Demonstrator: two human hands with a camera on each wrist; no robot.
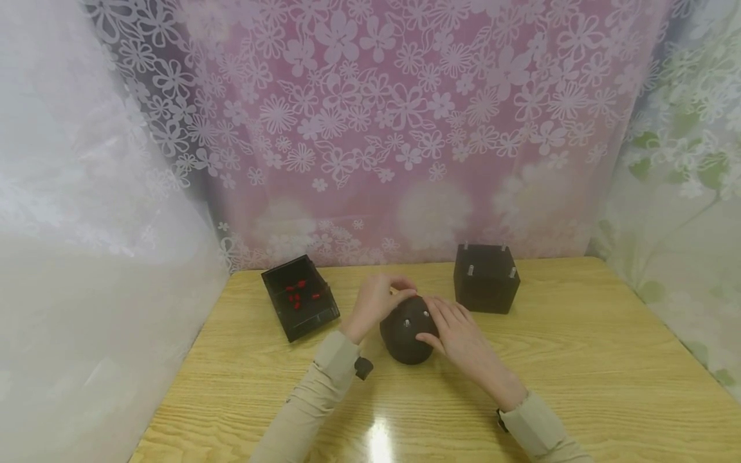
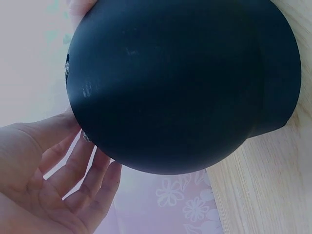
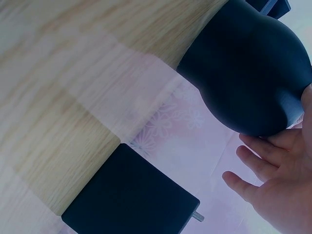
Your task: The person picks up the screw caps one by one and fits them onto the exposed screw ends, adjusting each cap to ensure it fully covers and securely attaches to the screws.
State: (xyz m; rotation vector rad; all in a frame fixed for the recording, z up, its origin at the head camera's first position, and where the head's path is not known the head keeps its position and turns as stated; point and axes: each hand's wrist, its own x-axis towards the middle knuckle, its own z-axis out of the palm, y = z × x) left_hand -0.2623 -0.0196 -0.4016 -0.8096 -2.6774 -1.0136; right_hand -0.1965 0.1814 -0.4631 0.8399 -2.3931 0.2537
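Observation:
A dark, matte rounded block (image 1: 408, 341) with a flat base stands on the table between both hands, silver threaded studs (image 1: 406, 323) poking out of its top. At its far upper side, my left hand (image 1: 377, 301) brings thumb and index finger together around a stud. In the left wrist view, this stud (image 2: 86, 136) shows just below the thumb, and the other fingers curl behind the block. My right hand (image 1: 463, 341) rests against the block's right side with extended fingers, thumb toward the front. The right wrist view shows those fingertips (image 3: 251, 141) along the rounded surface.
Left of the block lies a black tray (image 1: 309, 325) with several small red pieces (image 1: 297, 298) inside. A black cube-shaped block (image 1: 486, 289) with upright metal studs stands at the back right. Floral curtains (image 1: 405, 128) hang behind the wooden table (image 1: 579, 360) and at both sides.

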